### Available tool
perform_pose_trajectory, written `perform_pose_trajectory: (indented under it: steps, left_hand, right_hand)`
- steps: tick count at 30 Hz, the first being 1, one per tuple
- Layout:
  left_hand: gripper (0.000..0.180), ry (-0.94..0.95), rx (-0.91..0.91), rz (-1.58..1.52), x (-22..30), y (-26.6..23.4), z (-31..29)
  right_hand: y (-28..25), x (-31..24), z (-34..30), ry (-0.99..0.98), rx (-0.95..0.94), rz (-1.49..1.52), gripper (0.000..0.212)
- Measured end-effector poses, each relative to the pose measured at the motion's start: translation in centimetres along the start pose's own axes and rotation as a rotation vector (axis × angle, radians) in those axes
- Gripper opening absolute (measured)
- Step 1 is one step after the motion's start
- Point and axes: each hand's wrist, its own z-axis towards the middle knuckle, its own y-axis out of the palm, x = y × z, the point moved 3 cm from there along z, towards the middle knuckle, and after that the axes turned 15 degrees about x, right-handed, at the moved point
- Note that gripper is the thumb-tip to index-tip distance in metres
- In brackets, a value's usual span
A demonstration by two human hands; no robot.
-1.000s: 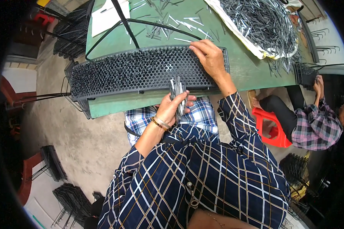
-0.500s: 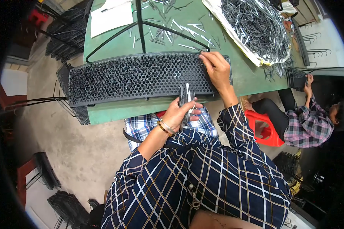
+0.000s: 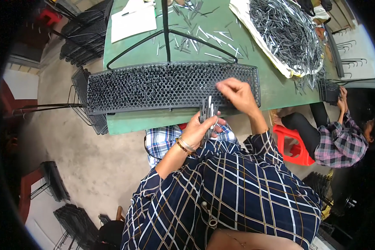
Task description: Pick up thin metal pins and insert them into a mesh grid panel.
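Note:
My left hand [image 3: 194,131] is closed around a bundle of slim dark and silvery metal pins [image 3: 208,109], held upright just below the rack's near edge. The black perforated rack [image 3: 221,86] lies across the table's front, its many round holes in rows. Short dark pieces stand in the holes over its left and middle parts, while holes toward the right look bare. Over that right part hovers my right hand [image 3: 243,99], slightly blurred, with thumb and fingers pinched together. Whether a pin sits in the pinch I cannot make out. Black rods [image 3: 166,31] rise from the rack's far edge.
Loose pins [image 3: 214,38] are scattered on the green table [image 3: 279,91]. A white sack [image 3: 262,48] heaped with pins lies at the right; white paper [image 3: 133,26] is at far left. A co-worker [image 3: 339,141] sits at right by a red stool [image 3: 293,146]. More black racks [image 3: 81,41] stand left.
My right hand has left the rack's far right edge and come nearer to me, fingers drawn together. My left hand still holds the bundle. The whole view has shifted slightly.

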Motion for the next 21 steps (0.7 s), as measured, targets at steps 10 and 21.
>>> perform_pose_trajectory:
  steps: [10,21]
  left_hand:
    - [0.023,0.086,-0.033,0.063,-0.1,1.8,0.5]
    - [0.022,-0.013,0.067,-0.035,0.6,1.7,1.0]
  right_hand:
    - [-1.1,-0.5,-2.8,0.506,-0.131,0.386,0.020]
    - [-2.9,0.6,-0.6,0.402,0.161,0.404,0.016]
